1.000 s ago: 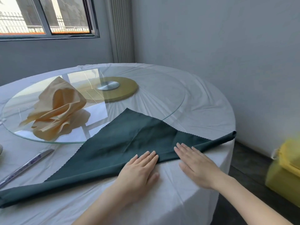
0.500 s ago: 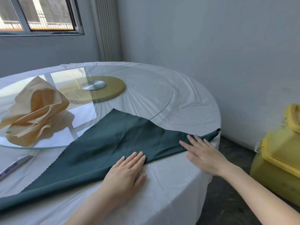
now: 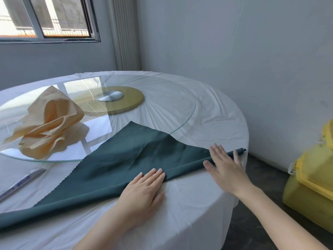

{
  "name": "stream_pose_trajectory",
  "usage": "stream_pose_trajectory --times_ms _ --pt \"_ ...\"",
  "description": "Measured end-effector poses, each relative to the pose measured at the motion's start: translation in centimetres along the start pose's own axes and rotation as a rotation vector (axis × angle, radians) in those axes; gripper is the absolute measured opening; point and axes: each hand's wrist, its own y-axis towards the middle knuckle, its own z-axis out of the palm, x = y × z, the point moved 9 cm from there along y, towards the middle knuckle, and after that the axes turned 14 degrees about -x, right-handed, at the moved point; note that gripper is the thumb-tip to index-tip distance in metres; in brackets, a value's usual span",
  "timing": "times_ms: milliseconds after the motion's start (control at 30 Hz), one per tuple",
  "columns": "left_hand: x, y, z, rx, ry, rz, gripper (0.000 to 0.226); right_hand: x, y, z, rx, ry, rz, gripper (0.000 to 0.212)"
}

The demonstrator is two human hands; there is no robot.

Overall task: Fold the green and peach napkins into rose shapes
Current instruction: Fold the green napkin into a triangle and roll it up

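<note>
The green napkin (image 3: 140, 156) lies as a triangle on the counter (image 3: 198, 204), its rolled long edge nearest the person and its tip, at twelve o'clock, lapping onto the glass turntable (image 3: 191, 117). The left hand (image 3: 144, 192) and right hand (image 3: 225, 165) press that roll with flat, released fingers (image 3: 155, 173), gripping nothing, probably to keep it tight and even. At ten o'clock the peach napkin (image 3: 48, 123) stands on the glass, already shaped.
</note>
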Motion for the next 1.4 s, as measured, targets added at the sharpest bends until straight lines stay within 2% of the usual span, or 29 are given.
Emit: stream_pose_trajectory --times_ms 100,233,333,467,567,733,867,1100,1267,1400 --pt "-0.2 0.0 -0.2 -0.016 0.025 0.011 0.080 7.5 -1.5 0.7 0.035 0.152 -0.202 0.107" --pt "-0.5 -0.1 -0.2 -0.012 0.007 0.018 0.079 12.9 -2.4 3.0 0.135 0.344 -0.294 0.111" --pt "-0.3 -0.9 -1.2 0.002 0.007 -0.038 0.072 13.8 -2.6 3.8 0.140 0.237 -0.327 0.118" --pt "1.6 -4.0 -2.4 -0.030 0.136 -0.113 0.055 13.8 -2.9 3.7 0.163 0.146 -0.331 0.118" --pt "2.6 -5.4 -2.2 -0.036 0.161 -0.136 0.056 14.8 -2.9 3.5 0.159 0.129 -0.341 0.119" --pt "3.4 -5.6 -3.0 -0.015 0.112 -0.227 0.060 18.7 -3.9 4.0 0.163 0.116 -0.476 0.119" --pt "5.6 -7.2 -3.7 0.000 0.108 -0.186 0.084 18.8 -4.1 4.5 0.202 0.131 -0.477 0.119" --pt "10.5 -12.1 -5.8 0.077 0.156 -0.262 0.084 18.7 -4.3 4.7 0.227 0.123 -0.481 0.112" --pt "12.6 -14.1 -6.8 0.066 0.115 -0.327 0.087 18.7 -4.4 4.8 0.218 0.105 -0.488 0.096" --pt "13.6 -15.1 -7.3 0.059 0.127 -0.348 0.094 18.6 -4.4 4.7 0.216 0.105 -0.479 0.104"
